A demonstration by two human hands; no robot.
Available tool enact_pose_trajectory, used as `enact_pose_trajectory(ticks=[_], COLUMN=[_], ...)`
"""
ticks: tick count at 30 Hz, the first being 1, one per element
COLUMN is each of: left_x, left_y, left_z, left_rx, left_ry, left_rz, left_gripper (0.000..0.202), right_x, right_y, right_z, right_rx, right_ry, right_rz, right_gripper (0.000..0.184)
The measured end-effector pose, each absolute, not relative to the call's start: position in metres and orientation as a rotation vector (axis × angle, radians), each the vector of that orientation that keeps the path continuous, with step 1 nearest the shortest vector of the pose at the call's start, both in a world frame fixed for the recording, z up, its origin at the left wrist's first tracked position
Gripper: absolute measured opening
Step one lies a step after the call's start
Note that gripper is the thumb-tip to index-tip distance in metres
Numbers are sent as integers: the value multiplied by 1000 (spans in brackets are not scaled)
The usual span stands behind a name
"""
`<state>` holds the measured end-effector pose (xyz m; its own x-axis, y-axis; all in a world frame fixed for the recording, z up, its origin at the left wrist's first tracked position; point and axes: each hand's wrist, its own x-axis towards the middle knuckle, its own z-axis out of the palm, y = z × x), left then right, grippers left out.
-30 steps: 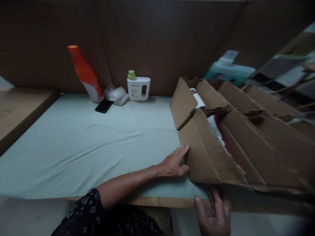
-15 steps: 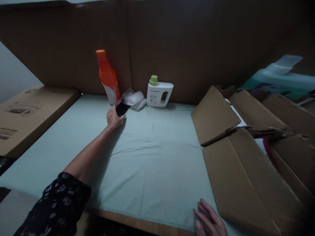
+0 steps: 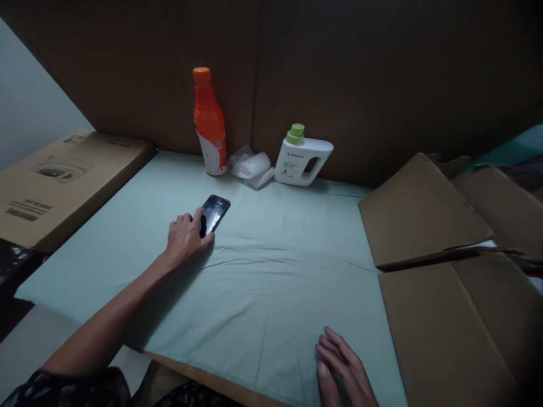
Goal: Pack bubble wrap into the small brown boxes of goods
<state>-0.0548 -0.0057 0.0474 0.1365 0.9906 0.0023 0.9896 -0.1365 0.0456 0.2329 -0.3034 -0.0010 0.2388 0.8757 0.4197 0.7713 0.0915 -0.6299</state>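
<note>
A black smartphone [image 3: 215, 213] is gripped at its near end by my left hand [image 3: 185, 237], thumb on one edge and fingers on the other. Its glossy face points up, low over the pale green cloth [image 3: 271, 299]; whether it touches the cloth I cannot tell. My right hand [image 3: 344, 367] is at the front edge of the table with fingers stretched out and nothing in it. Part of that hand is cut off by the bottom of the view.
An orange bottle [image 3: 208, 124], crumpled bubble wrap [image 3: 253, 165] and a white jug with a green cap [image 3: 303, 161] stand along the brown back panel [image 3: 339, 68]. A flat cardboard box [image 3: 72, 175] lies at left; open cardboard boxes [image 3: 428, 215] stand at right.
My left hand has drawn the phone back from beside the orange bottle and bubble wrap towards me. The view has shifted left. My right hand stays near the front edge.
</note>
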Motion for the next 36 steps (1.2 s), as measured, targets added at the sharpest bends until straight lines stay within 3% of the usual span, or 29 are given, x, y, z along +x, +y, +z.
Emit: enact_pose_trajectory(ticks=[4, 13, 30, 36], left_x=[-63, -25, -32, -76], left_y=[-30, -5, 20, 1], left_z=[48, 46, 48, 46], left_rx=[2316, 2153, 2086, 2050], left_ry=[2052, 2199, 2263, 2254], left_rz=[28, 212, 201, 157], left_gripper=[81, 79, 80, 103], right_x=[222, 218, 223, 229], right_y=[-295, -299, -300, -299], right_z=[0, -7, -12, -18], right_rx=[-1660, -1731, -1741, -1755], right_ry=[-1558, -1496, -1514, -1584], right_rz=[226, 249, 269, 196], right_gripper=[23, 23, 24, 23])
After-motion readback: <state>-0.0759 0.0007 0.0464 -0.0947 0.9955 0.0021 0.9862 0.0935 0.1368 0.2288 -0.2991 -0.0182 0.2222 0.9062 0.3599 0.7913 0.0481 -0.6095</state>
